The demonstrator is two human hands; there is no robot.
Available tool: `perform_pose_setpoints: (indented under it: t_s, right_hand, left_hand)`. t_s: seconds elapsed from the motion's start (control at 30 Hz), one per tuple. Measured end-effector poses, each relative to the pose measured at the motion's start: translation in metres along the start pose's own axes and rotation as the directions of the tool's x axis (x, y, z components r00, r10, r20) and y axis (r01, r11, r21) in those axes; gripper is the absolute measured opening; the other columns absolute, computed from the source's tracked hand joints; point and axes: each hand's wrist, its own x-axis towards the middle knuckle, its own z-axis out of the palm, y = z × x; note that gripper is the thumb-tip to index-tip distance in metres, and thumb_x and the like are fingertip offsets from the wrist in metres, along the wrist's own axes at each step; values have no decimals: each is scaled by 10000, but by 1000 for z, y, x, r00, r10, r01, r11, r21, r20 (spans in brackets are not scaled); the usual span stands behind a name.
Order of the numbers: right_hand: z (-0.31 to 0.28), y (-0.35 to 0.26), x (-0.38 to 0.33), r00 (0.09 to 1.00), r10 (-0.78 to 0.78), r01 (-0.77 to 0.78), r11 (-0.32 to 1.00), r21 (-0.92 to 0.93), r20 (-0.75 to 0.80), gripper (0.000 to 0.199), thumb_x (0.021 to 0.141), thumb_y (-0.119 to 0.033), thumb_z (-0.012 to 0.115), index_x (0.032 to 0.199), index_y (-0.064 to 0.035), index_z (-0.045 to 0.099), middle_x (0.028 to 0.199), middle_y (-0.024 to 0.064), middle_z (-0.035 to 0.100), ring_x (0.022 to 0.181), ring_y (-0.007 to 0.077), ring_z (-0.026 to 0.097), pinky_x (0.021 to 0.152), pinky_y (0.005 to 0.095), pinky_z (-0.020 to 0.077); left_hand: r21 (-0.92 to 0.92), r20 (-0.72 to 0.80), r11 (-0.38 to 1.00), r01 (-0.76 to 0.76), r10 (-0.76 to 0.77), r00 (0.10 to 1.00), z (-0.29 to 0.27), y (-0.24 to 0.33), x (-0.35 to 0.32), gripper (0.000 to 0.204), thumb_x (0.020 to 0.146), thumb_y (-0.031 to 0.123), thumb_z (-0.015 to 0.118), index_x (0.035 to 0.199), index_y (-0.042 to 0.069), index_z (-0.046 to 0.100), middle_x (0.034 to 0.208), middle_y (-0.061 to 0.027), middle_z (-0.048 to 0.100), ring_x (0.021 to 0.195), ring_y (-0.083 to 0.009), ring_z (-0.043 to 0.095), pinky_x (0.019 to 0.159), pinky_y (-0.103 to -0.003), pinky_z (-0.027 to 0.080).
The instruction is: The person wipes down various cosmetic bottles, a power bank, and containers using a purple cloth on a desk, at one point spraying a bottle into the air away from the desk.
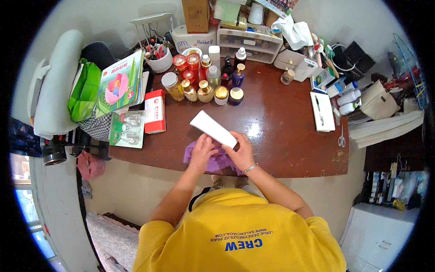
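A white squeeze tube (214,128) is held slantwise above the front of the brown table, its broad end up and to the left. My right hand (241,153), with a silver bracelet at the wrist, is closed around the tube's lower right end. My left hand (203,152) is by the tube's lower edge, over a crumpled purple cloth (223,164); its fingers are stretched and slightly apart. Whether those fingertips touch the tube is hard to tell. Both hands partly cover the cloth.
Behind the tube stand several cosmetic bottles and jars (221,94). To the left lie a red and white box (155,112), a blister pack (128,131) and books (120,84). A notebook with a pen (322,113) and scissors (341,138) lie at the right.
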Motion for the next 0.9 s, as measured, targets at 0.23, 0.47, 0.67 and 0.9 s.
perform_pose_setpoints:
  t_s: [0.23,0.47,0.67,0.9]
  right_hand:
    - [19,14,-13,912,-352,410,763,-501,210,535,757,-364,704,1169,-55,558,1181,144,558,1137,333,485,983,461,348]
    - [35,45,5,996,56,-53,997,-48,67,191,822,-168,633,972,-50,633,923,91,647,822,268,604,756,407,476]
    - [51,-48,9,917,-353,300,917,264,186,291,851,-158,605,1123,-56,587,1374,164,426,1251,287,422,1038,383,336]
    - [49,-13,53,993,35,-43,997,66,115,336,893,-231,562,1177,-54,548,1239,137,536,987,289,592,864,394,483]
  left_hand:
    - [-340,-128,940,-8,-38,991,-46,35,8,412,993,343,354,1241,19,415,1115,-172,576,1059,-333,572,911,-476,470]
    - [-266,-92,964,-8,-18,996,-63,47,-6,578,987,508,240,1179,33,507,997,-144,616,788,-247,621,650,-375,536]
    - [-324,-124,944,54,-99,987,-36,22,-3,529,988,470,282,1256,60,482,1143,-121,587,964,-256,613,774,-386,538]
    - [-56,222,936,347,-327,919,-23,3,-22,512,977,501,320,1088,41,517,835,-110,610,674,-204,607,576,-347,521]
